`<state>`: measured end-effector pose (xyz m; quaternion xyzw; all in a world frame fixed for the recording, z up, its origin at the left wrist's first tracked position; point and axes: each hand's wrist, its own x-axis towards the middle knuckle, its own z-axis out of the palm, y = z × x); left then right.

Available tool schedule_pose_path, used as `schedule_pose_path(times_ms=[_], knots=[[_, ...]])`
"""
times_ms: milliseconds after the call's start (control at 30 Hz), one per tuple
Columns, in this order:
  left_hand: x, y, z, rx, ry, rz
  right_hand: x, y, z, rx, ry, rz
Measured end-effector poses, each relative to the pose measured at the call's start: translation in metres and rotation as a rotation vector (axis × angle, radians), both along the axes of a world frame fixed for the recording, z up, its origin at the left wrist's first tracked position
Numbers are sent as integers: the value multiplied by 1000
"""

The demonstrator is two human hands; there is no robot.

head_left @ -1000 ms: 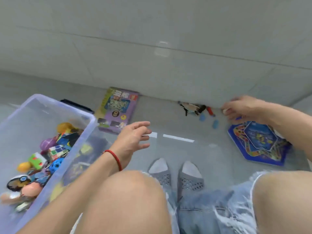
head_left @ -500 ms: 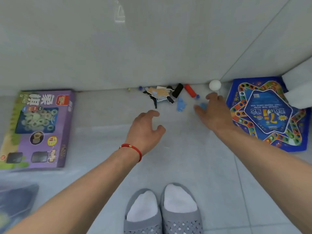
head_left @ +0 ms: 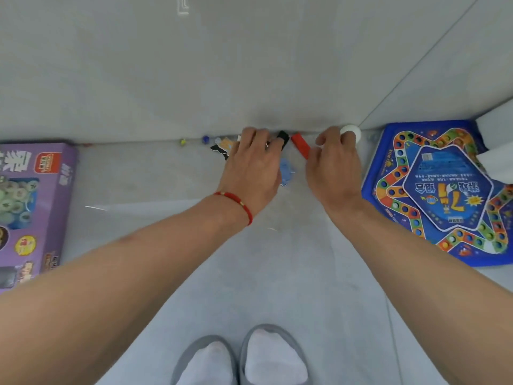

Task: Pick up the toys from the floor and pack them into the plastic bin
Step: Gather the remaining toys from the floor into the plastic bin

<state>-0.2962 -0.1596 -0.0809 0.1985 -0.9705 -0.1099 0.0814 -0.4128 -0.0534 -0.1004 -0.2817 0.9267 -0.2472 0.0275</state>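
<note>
Since half a second ago: both hands advanced to the wall base, now over the cluster of small toys instead of short of it.

Left hand [head_left: 254, 162]: palm down on the floor, covering the flat cut-out pieces [head_left: 223, 147]; fingers curled toward the black piece [head_left: 283, 138]. Closure on anything: cannot tell, fingertips hidden under the hand.

Right hand [head_left: 334, 165]: palm down, fingers bent, knuckles just in front of the white ball [head_left: 352, 132], thumb side touching or just beside the red block [head_left: 301, 145]. Grasp: cannot tell, nothing visibly clamped.

Blue figure [head_left: 287, 172]: flat on the floor between the two hands, partly under the left. Yellow marble [head_left: 183, 141] and blue marble [head_left: 206, 139]: against the wall, left of the cluster, untouched. Purple box [head_left: 33, 207] at far left and star board [head_left: 444, 195] at far right: also on the floor. Bin: out of view.

Step in hand, by judgement: gathering phase, small loose pieces at the wall. Task well short of complete; many items unpacked.

Next move calls for:
- Closing the fingers around several pieces per hand, scooping rather than pinching.
- Securing the ball early; likely to roll.
- Lifting flat pieces by an edge; little purchase on smooth tile.
- Carrying to the bin, presumably to the left.
</note>
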Motion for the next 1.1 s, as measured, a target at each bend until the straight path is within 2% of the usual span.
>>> schedule_pose_path(times_ms=[100, 200, 267, 333, 400, 467, 533, 600, 700, 767, 800, 833, 900, 967, 1033, 1100], knots=[[-25, -9, -1, -142, -106, 9, -1, -14, -8, 78, -44, 10], [-38, -7, -3, -218, -302, 41, 0, -11, -20, 174, 45, 94], [-42, -1, -4, -272, -351, 30, -1, -4, -20, 159, 68, 151], [-43, 2, -6, -311, -355, 18, -2, 4, -15, 136, 6, 211], [-43, 2, -4, -313, -363, -15, -1, 13, -8, 23, -116, 111], [-44, 2, -1, -381, -366, -44, 3, 23, 2, -263, -403, -120], [-49, 2, 0, -439, -346, -78, 4, 37, 14, -683, -904, -345], [-52, 3, 3, -462, -360, -119, -1, 55, 24, -989, -1271, -439], [-55, 8, 7, -434, -443, -123, -18, 78, 33, -1144, -1454, -432], [-56, 10, 13, -438, -423, -95, -30, 83, 39, -1079, -1414, -426], [-56, 10, 16, -448, -393, -76, -35, 81, 42, -989, -1333, -431], [-57, 10, 17, -413, -386, -71, -41, 77, 45, -850, -1183, -440], [-57, 9, 22, -254, -381, -70, -50, 67, 41, -491, -748, -388], [-50, 7, 34, -30, -328, -61, -58, 57, 30, -179, -357, -291], [-37, 3, 46, 301, -248, -13, -60, 46, 22, 3, -225, -242], [-18, 2, 57, 718, -212, 104, -60, 36, 15, 155, -157, -208]])
